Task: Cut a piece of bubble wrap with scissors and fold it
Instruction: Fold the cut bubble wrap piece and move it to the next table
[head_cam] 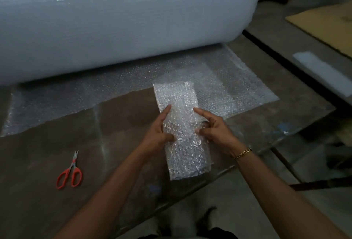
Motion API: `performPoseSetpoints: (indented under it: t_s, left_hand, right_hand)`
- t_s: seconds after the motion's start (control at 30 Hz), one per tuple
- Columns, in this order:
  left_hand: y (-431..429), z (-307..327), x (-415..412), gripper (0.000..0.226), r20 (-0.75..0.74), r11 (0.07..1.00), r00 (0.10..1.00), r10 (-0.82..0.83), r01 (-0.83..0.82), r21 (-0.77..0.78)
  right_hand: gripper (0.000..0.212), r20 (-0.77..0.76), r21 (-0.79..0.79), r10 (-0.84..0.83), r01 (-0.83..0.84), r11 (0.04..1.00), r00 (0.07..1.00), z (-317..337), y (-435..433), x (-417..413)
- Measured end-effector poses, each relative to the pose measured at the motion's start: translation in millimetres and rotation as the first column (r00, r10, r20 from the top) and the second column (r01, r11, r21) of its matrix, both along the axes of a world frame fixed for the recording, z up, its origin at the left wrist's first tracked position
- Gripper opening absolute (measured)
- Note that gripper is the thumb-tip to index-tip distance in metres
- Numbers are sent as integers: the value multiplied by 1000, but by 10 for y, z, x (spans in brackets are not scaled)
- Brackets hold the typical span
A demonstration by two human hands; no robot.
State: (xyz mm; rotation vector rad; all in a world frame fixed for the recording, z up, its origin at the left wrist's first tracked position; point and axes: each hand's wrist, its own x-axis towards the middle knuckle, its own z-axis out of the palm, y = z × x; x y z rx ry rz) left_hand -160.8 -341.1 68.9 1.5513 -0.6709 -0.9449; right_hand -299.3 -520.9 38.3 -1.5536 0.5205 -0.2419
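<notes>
Lying lengthwise on the table (106, 136), the folded bubble wrap (183, 122) was gripped at its left edge by the left hand (159, 132), thumb on top, and pinched at its right edge by the right hand (216, 129). Scissors (69, 172) were positioned well apart, leftward.

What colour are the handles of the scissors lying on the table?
Red-orange; the scissors lie left of the hands, seen in the head view, the only one.

Packing workshop, huge bubble-wrap roll (114, 20), flattened cardboard (327, 27)
</notes>
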Motion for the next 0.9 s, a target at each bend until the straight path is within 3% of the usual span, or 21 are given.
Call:
performPoseSetpoints:
  t_s: [0.27, 0.57, 0.9]
  left_hand:
    - [-1084, 209, -672, 93, 44, 998, 997, -67, 67, -2]
    - [-2636, 254, -1660, 79, 62, 1000, 998, -16, 17, -20]
    - [-4257, 171, -2107, 82, 6, 996, 997, -81, 81, -30]
  right_hand:
    - [63, -25, -28, -129, 129, 991, 991, 271, -1033, -913]
    - [60, -78, -79, -186, 180, 980, 979, 520, -2434, -2013]
    - [60, -75, -158, -282, 268, 951, 956, 592, -3985, -2511]
